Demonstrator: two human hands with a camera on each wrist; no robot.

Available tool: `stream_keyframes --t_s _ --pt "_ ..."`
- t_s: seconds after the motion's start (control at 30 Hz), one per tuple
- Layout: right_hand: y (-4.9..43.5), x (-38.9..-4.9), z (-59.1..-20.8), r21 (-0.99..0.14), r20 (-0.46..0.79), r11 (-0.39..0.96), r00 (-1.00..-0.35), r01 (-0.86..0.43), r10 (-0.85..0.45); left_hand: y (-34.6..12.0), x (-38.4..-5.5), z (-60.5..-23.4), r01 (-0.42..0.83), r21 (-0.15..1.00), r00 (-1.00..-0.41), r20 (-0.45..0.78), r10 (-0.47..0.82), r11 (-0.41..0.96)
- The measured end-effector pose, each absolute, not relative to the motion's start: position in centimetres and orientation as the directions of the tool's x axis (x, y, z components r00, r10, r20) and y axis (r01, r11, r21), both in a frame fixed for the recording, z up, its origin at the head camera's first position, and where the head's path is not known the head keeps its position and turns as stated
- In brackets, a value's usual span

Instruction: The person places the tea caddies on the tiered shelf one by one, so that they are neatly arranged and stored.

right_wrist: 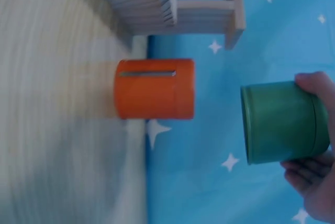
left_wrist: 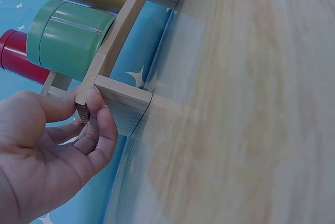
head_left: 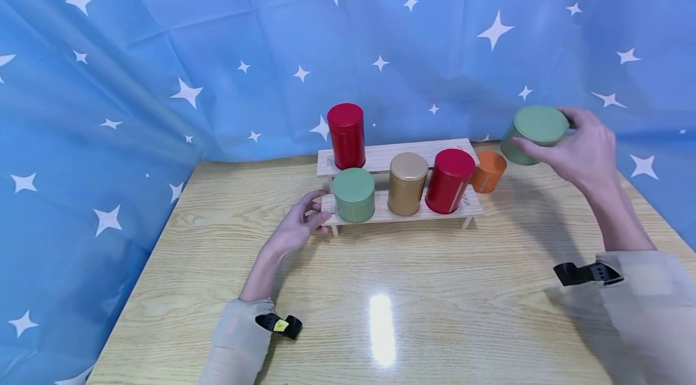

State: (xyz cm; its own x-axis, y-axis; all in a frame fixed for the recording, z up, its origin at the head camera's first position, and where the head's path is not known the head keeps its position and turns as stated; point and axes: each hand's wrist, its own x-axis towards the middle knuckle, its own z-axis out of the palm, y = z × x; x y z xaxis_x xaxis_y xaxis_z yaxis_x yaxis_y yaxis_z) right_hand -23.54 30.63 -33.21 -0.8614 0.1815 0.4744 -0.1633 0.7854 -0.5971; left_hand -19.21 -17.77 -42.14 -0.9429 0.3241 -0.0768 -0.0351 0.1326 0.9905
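Observation:
My left hand (head_left: pixel 298 225) pinches the left end of the lower board of a two-step wooden rack (head_left: pixel 380 207), thumb on top and fingers underneath in the left wrist view. My right hand (head_left: pixel 584 146) grips a green tin (head_left: pixel 541 125) around its side, raised above the table at the right. On the lower step stand another green tin (head_left: pixel 354 194), a gold tin (head_left: pixel 408 184) and a red tin (head_left: pixel 450 181). A second red tin (head_left: pixel 347 136) stands at the left of the upper step. Beside the rack's right end an orange tin (right_wrist: pixel 154 89) is upright on the table.
The wooden table (head_left: pixel 435 300) extends in front of the rack, with a bright glare patch on it. A blue curtain (head_left: pixel 261 40) with white stars hangs behind and along the left side. The orange tin sits between the rack and my right hand.

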Motion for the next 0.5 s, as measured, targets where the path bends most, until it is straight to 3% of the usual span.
stream_keyframes --t_s 0.5 --pt "25.0 -24.7 -30.1 -0.607 0.506 0.749 -0.856 -0.266 0.106 -17.8 -19.3 -42.0 -0.037 0.989 -0.941 -0.083 0.329 0.145"
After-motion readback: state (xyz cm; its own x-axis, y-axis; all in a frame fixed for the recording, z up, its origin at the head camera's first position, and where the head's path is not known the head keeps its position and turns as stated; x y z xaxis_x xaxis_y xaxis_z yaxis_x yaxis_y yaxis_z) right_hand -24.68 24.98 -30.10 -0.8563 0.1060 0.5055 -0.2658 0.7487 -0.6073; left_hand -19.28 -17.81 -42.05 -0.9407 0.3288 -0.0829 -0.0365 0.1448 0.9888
